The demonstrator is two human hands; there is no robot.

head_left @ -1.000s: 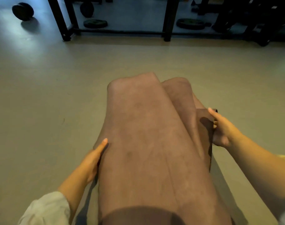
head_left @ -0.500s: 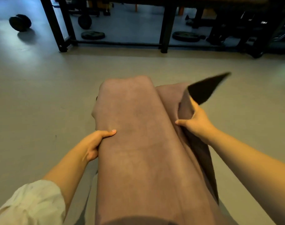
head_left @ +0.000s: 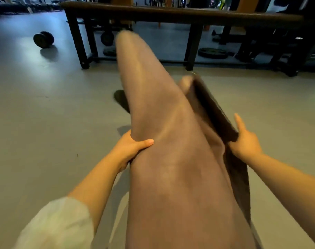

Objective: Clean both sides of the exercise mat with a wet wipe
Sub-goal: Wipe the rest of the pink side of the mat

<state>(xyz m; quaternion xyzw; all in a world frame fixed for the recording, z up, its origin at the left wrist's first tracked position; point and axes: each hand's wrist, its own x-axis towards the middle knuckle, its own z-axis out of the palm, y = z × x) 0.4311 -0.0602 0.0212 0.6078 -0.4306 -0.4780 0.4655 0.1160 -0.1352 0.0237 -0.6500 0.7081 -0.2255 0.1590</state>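
A brown exercise mat [head_left: 178, 169] fills the middle of the view, lifted off the floor and bent into a tall blurred fold that rises toward the far end. My left hand [head_left: 131, 148] grips its left edge, thumb on top. At the mat's right edge my right hand [head_left: 244, 142] holds the darker underside flap, index finger pointing forward. No wet wipe is visible.
Grey gym floor [head_left: 45, 123] lies all around. A black-framed bench or rack [head_left: 189, 17] crosses the far side, with weight plates [head_left: 212, 53] under it. A dumbbell [head_left: 43, 39] rests at the far left.
Both hands have lifted the mat higher and its folded far end has swung up and forward. The dark flap by my right hand has dropped lower. My view has tilted up.
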